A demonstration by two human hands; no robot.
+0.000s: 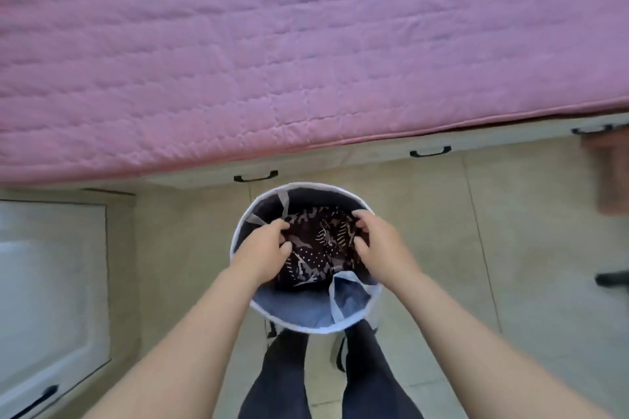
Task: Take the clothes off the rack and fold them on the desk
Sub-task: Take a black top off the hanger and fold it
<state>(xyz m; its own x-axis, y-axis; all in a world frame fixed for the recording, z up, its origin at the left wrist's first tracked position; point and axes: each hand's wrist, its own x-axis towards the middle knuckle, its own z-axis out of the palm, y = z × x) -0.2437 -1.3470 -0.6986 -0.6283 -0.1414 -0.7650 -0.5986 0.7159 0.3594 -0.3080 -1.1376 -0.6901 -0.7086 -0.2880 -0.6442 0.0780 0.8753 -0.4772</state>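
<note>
A person stands over a round fabric basket (289, 308) that sits on the tiled floor (510, 248), just in front of their feet. Inside the basket lies a dark patterned garment (323, 248), brown-black with pale dots and streaks, bunched up against the basket's dark inner wall. Both bare arms reach down into the basket. The left hand (263, 250) is at the left side of the garment, its fingers (282, 227) curled and pinching a fold of the cloth. The right hand (379, 243) is at the right side, its fingers (360, 217) likewise curled over the garment's edge and the thumb pressing in from below, so that the cloth is gripped between them. A pale strap handle (285, 203) hangs inside the far rim, and a second handle loop (343, 282) droops inward at the near rim, just beside the right wrist. Beyond the basket stretches a bed (272, 44) with a pink quilted cover, and below its edge run pale drawers with black handles (430, 152). To the left stands a white cabinet (51, 282). The person's legs (284, 378) in dark trousers show beneath the basket.
</note>
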